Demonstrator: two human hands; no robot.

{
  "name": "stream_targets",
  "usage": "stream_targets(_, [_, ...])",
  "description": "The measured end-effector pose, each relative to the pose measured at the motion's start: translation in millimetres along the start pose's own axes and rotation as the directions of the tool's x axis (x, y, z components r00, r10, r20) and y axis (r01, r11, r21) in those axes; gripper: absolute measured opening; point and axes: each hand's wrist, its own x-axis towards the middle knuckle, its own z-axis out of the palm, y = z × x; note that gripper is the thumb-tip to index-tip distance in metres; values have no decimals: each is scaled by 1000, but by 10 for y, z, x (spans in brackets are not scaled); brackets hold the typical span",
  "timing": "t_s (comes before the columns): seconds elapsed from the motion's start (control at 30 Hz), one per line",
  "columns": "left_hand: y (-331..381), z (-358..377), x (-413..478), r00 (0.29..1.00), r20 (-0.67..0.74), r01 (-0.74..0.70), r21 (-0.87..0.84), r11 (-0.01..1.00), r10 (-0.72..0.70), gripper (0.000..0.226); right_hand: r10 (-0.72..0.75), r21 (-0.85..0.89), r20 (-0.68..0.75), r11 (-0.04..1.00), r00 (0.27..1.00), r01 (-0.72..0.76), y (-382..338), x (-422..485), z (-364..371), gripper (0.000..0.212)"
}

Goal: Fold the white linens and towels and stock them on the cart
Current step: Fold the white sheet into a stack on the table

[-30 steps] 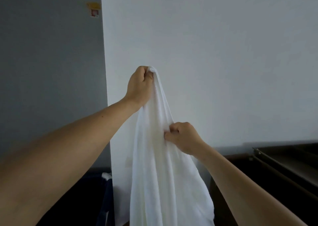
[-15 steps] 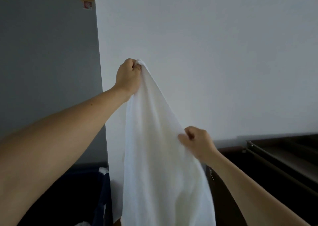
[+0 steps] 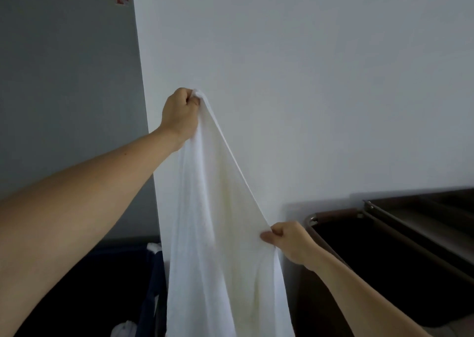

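You are holding white towel [image 3: 218, 234] in air. Your left hand [image 3: 180, 115] is gripping corner high; your right hand [image 3: 287, 242] is pinching same edge lower, to right, nearer cart [image 3: 384, 224]. Edge is running taut, diagonal, between grips; rest is hanging down.

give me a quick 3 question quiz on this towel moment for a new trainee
1. True or false: the left hand holds the white towel at a higher point than the right hand does.
2. Multiple choice: where is the right hand's grip on the towel? A) at its top corner B) partway down its right edge C) at its bottom hem
3. Fill in: the dark piece with the metal rail, right of the hands, is the ____.

Key: 1 true; 2 B; 3 cart
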Motion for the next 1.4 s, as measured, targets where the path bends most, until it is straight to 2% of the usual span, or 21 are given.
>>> stream_targets(0.1, [-262,-71,24,998,-2,64,0,998,-64,30,-28,-31,-19,999,999,28,39,-12,-115,44])
stream_targets(0.23, [-472,-164,67,987,-14,162,6,987,-162,33,-44,40,-70,998,997,47,95,-5,-150,16])
stream_targets(0.37, [-528,-214,86,980,-2,197,5,980,-197,31,-35,-196,-58,980,998,23,179,-12,-113,30])
stream_targets(0.43, [-538,-222,86,980,-12,200,2,980,-200,31,-36,-223,-105,975,994,12,204,-10,-120,33])
stream_targets(0.5, [-571,-255,84,976,-23,218,8,976,-217,32,-55,-197,-190,980,980,17,228,-17,-146,22])
stream_targets(0.57, [-645,-304,72,971,-24,238,45,970,-238,32,-37,-98,-254,995,966,12,252,-28,-183,8])
stream_targets(0.67, [-792,-365,12,964,-32,266,114,957,-264,34,-50,-24,-330,999,943,44,260,-21,-279,20])
stream_targets(0.73, [-893,-411,-43,956,-39,293,156,943,-291,34,-78,-45,-354,997,932,66,240,4,-348,31])
stream_targets(0.87, [-1033,-490,-144,938,-64,347,223,911,-341,29,-69,-71,-389,996,919,45,176,90,-415,5])
stream_targets(1.0, [-1058,-526,-280,907,-94,419,291,860,-411,29,-83,-86,-416,995,906,52,19,125,-402,8])
stream_targets(1.07, [-919,-466,-397,924,16,350,369,861,-383,29,-98,-70,-412,995,906,76,-84,158,-390,14])
stream_targets(1.13, [-675,-291,-594,928,206,178,484,857,-309,27,-142,-99,-370,989,918,113,-253,207,-335,10])
stream_targets(1.17, [-559,-165,-718,905,311,103,501,859,-290,25,-175,-125,-340,982,924,140,-364,242,-282,7])
stream_targets(1.23, [-387,98,-997,811,532,16,395,918,-243,20,-249,-178,-276,962,928,205,-597,291,-151,7])
stream_targets(1.3, [-270,237,-1230,694,697,3,246,969,-179,27,-306,-217,-221,941,926,259,-773,310,-44,9])
stream_targets(1.4, [-264,236,-1363,574,803,33,170,985,-158,36,-305,-213,-189,941,933,264,-827,301,-10,11])
